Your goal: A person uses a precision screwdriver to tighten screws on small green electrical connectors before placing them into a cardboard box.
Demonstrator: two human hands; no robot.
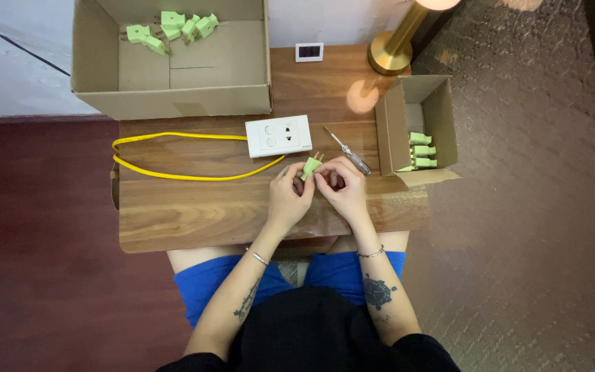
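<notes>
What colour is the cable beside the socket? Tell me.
Yellow cable, clearest in the head view.

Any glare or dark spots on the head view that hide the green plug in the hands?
Head view: lamp throws a bright glare patch on the table; the green plug between left hand and right hand stays evenly lit and sharp; floor edges are dim.

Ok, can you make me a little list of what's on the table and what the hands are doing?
hands: left hand and right hand hold one green plug together
table: white socket, yellow cable, screwdriver
big box: several green plugs
small box: more green plugs
lamp: brass, at table's far edge
</notes>
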